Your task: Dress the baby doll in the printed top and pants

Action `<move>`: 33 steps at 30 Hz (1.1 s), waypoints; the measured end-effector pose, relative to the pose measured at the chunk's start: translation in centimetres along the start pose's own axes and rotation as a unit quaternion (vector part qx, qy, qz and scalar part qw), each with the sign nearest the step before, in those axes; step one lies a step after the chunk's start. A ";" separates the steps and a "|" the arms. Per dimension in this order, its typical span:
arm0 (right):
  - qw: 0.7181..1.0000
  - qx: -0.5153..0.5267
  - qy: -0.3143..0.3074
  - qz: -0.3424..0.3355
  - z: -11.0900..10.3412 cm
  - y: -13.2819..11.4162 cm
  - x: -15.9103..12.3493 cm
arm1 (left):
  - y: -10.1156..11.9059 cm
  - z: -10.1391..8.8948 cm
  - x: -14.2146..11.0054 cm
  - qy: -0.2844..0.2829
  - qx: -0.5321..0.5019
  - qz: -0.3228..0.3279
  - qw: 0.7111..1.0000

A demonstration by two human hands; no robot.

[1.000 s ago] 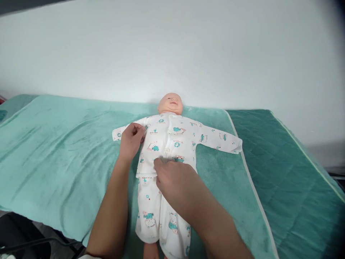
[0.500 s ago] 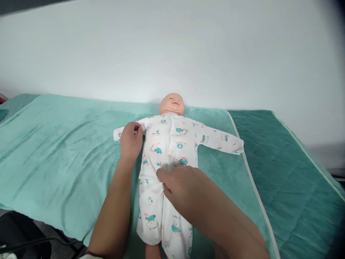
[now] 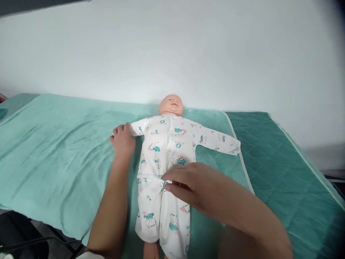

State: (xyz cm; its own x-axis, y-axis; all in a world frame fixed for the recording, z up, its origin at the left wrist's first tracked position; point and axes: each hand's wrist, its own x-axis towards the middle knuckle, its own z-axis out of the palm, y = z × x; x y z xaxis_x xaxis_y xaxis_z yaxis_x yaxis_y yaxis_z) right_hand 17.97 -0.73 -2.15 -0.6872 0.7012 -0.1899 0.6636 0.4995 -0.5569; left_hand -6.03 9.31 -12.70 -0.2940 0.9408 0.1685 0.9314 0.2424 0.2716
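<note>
Head view: the left hand covers the end of a white sleeve; I can't tell if it grips. The doll lies face up on a green blanket. The right hand, a little bit spread, is at its waist.

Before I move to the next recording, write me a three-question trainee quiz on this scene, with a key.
1. Which hand is at a sleeve of the doll?
2. Fill in: beyond the doll stands a plain pale ____.
3. True or false: the right hand is on the other sleeve.

Key:
1. The left hand.
2. Wall.
3. False. It is over the spot where the shirt meets the pants.
</note>
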 end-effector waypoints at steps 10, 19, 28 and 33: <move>0.940 0.215 0.265 0.017 -0.7 4.9 0.7 | -1.8 0.1 1.7 -0.009 0.048 -0.054 0.997; 0.827 0.008 0.477 0.296 2.4 15.7 4.2 | -3.1 0.2 2.8 0.032 0.035 -0.100 0.994; 0.790 0.008 0.454 0.411 4.1 16.6 4.8 | -1.4 0.3 0.5 0.088 0.008 0.002 0.996; 0.771 0.007 0.501 0.392 6.7 16.0 3.7 | 0.5 0.5 -2.6 0.113 -0.088 0.136 0.980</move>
State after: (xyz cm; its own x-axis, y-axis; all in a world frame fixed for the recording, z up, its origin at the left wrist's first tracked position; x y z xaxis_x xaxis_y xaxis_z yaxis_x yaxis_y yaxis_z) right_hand 24.04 6.48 -17.14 0.5027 0.8294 0.2437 0.7510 -0.2793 -0.5983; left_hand -4.64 7.07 -13.48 -0.0991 0.8840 0.4568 0.9365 -0.0723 0.3432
